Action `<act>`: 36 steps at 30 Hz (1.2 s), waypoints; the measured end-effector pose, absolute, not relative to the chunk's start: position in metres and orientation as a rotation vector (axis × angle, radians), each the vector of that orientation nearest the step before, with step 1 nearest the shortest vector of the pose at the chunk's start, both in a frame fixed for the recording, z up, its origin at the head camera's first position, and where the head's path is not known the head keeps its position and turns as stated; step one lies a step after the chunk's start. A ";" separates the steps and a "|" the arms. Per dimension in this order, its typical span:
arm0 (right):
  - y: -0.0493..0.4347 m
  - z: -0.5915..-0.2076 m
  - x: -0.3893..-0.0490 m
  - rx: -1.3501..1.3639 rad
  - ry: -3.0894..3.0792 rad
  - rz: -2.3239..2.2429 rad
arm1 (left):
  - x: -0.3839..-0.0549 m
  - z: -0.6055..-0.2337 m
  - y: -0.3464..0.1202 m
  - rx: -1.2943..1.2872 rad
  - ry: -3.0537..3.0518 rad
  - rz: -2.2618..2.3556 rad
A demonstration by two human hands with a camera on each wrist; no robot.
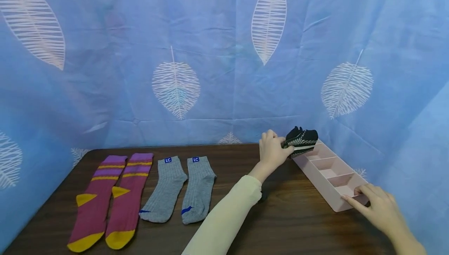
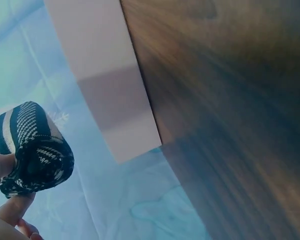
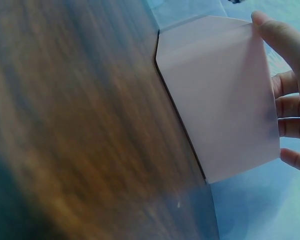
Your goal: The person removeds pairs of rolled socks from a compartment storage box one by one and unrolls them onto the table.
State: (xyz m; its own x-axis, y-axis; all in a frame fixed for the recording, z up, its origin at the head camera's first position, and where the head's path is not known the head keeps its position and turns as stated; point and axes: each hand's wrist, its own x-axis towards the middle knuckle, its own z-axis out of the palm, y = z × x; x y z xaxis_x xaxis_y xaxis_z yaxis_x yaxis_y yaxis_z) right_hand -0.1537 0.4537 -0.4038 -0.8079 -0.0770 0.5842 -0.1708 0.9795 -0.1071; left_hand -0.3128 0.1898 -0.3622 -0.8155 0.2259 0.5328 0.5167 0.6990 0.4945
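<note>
A rolled pair of black socks (image 1: 301,142) with a white pattern is pinched between the thumb and fingers of my left hand (image 1: 273,150). The bundle hangs over the far end of a pale pink divided box (image 1: 317,175). In the left wrist view, the rolled end of the socks (image 2: 35,150) faces the camera, with the box's side wall (image 2: 110,90) nearby. My right hand (image 1: 380,207) grips the box's near end wall. The right wrist view shows the thumb on one edge of that wall (image 3: 220,100) and the other fingers along its rim.
On the left of the dark wooden table (image 1: 280,216) lie two maroon socks (image 1: 124,204) with yellow and purple bands. Beside them are two grey socks (image 1: 198,188) with blue labels, laid flat. A blue curtain (image 1: 217,83) with white leaf prints hangs behind.
</note>
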 end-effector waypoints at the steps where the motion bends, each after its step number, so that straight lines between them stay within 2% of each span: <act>1: 0.454 -0.403 -0.154 0.177 -2.512 0.208 | -0.310 -0.362 0.187 -0.564 -2.475 -0.925; 19: 0.455 -0.398 -0.154 0.195 -2.481 0.193 | -0.279 -0.389 0.135 -0.262 -2.681 -1.421; 28: 0.454 -0.400 -0.156 0.172 -2.516 0.173 | -0.284 -0.398 0.110 -0.081 -2.917 -1.397; 36: 0.449 -0.395 -0.158 0.188 -2.521 0.169 | -0.287 -0.407 0.093 -0.022 -3.112 -1.178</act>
